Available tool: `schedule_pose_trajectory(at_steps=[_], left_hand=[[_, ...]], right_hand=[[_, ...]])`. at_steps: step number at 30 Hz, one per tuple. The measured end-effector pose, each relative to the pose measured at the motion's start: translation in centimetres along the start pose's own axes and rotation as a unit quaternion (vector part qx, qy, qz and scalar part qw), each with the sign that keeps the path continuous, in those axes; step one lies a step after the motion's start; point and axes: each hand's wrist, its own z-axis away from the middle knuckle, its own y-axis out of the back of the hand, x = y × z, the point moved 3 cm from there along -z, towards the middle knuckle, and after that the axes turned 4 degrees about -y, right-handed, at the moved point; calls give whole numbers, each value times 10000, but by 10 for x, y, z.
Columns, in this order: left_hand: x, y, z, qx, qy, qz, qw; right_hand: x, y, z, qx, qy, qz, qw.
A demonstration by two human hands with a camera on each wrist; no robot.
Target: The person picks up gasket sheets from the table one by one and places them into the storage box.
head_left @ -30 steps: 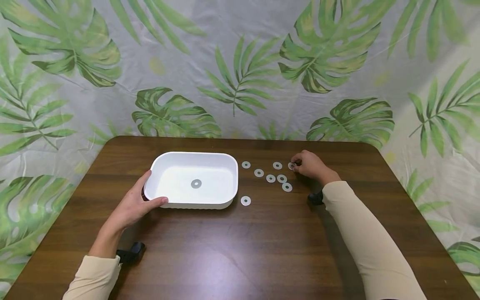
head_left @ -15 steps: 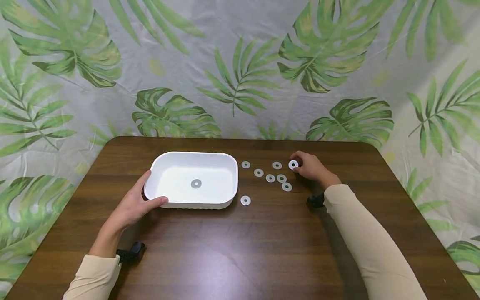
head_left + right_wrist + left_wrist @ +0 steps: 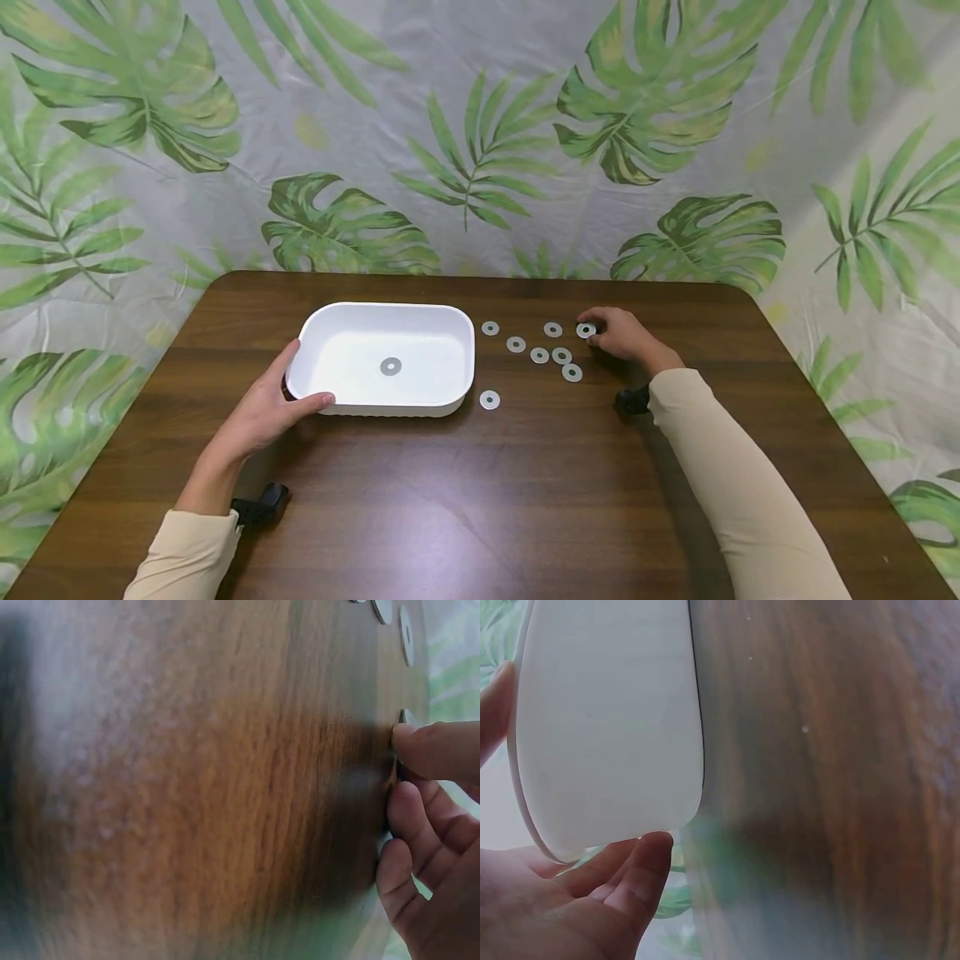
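Left hand grips the near-left corner of the white tray, thumb along the front wall and fingers at the side; no change against the earlier head frames. One washer lies flat on the tray floor, as before. On the table, right of the tray, six loose washers lie scattered, none displaced. Right hand pinches a seventh washer at the right end of the scatter: half a second ago its face was turned up toward the camera, now it sits lower and more edge-on at the fingertips, so the pickup appears incomplete, the washer not yet clear of the wood. The head view alone gives the tray's contents and the washer count. The left wrist view adds the tray's smooth outer wall with the thumb against it. The right wrist view shows fingertips pressed to the tabletop, closed on the washer's thin edge.
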Motion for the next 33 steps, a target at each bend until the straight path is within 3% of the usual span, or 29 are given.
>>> schedule_pose_trajectory(at_steps=[11, 18, 25, 33], left_hand=[[0, 1, 1, 55, 3, -258, 9997], [0, 3, 2, 112, -298, -353, 9989], [0, 3, 2, 60, -373, -429, 9984], [0, 2, 1, -21, -209, -699, 9973]], right_hand=[[0, -2, -1, -64, 63, -6, 10000], [-1, 1, -2, -106, 13, -32, 9999], [-1, 1, -2, -183, -21, -33, 9998], [-8, 5, -3, -282, -172, -502, 9982]])
